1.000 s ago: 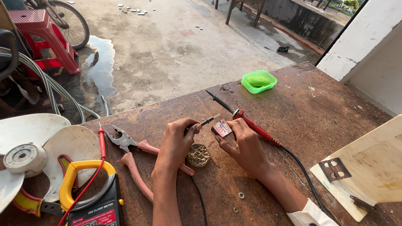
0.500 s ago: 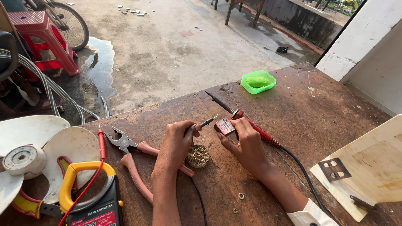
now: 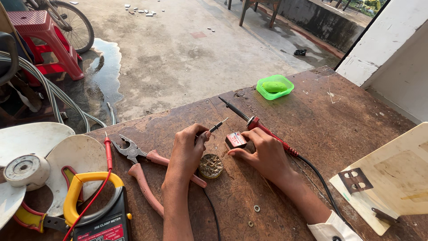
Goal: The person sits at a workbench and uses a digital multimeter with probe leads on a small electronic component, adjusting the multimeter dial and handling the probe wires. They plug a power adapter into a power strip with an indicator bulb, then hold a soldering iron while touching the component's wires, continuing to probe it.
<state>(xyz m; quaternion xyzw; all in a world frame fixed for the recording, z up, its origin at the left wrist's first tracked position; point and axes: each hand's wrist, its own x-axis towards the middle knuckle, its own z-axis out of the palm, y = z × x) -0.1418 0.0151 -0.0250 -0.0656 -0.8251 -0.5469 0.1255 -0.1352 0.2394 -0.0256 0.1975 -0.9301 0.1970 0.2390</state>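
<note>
On the worktop (image 3: 339, 129) I count 2 hands, 1 pair of pliers (image 3: 142, 167) with pink handles, 1 yellow clamp meter (image 3: 96, 209), 1 red soldering iron (image 3: 267, 131), 1 green tray (image 3: 275, 86) near the far edge, 1 round tin (image 3: 211, 165), 1 white fan blade (image 3: 40, 160) at the left edge, and 2 small washers (image 3: 257, 208).
</note>
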